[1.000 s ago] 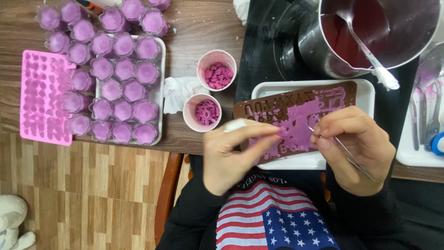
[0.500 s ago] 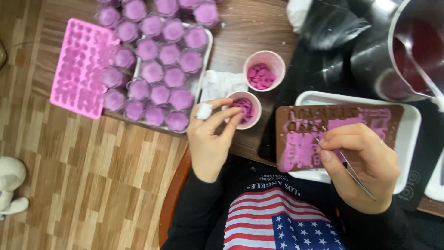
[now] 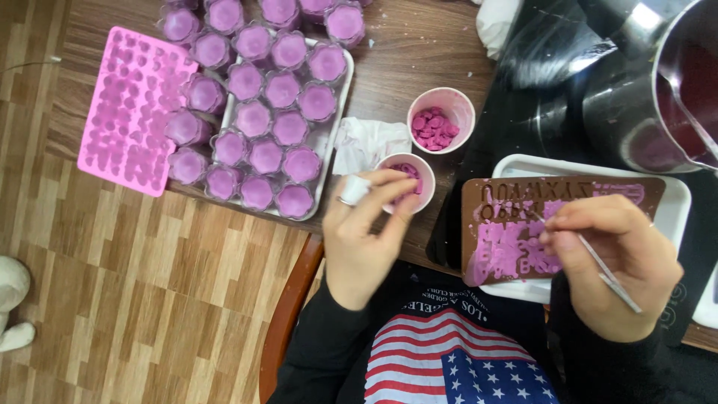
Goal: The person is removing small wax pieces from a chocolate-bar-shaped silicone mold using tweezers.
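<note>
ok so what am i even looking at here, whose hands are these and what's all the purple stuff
The picture comes from a camera worn on a person's head, looking down at their own two bare hands and lap. The left hand, with a white-wrapped finger, is over a small white cup of purple pieces. A second cup of pinker pieces stands just beyond it. The right hand holds a thin metal tool, its tip on a brown letter mould smeared with purple, which rests on a white tray. On the wooden table also lie a pink mould and another tray of purple-filled little cups. At top right is a metal pot of dark red liquid.
</note>
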